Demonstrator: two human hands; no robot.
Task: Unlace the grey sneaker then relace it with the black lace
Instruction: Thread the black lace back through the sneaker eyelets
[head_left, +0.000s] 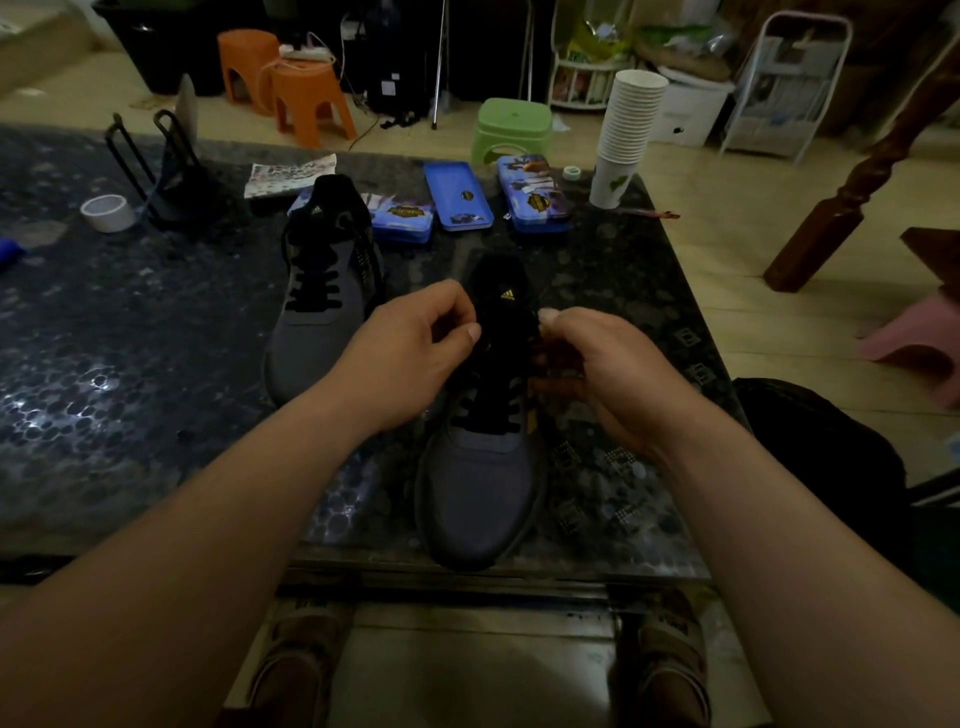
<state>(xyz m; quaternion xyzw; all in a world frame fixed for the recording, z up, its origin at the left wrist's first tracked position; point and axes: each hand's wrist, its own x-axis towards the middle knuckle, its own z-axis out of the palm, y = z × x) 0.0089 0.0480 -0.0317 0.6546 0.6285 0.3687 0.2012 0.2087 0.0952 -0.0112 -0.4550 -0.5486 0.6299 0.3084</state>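
A grey sneaker (480, 483) with a black tongue and a yellow logo stands toe toward me near the table's front edge. Black lace (488, 410) crosses its lower eyelets. My left hand (415, 348) is at the sneaker's upper left side, thumb and fingers curled together as if pinching the lace there. My right hand (597, 364) is at the upper right side, fingers curled round dark lace. The lace ends themselves are hard to make out in the dim light.
A second grey sneaker (322, 291), laced in black, stands to the left. Blue tins (457, 195) lie behind, with a stack of paper cups (626, 130) at the back right and a tape roll (106, 212) at the left. The dark stone table (130, 338) ends just right of the sneaker.
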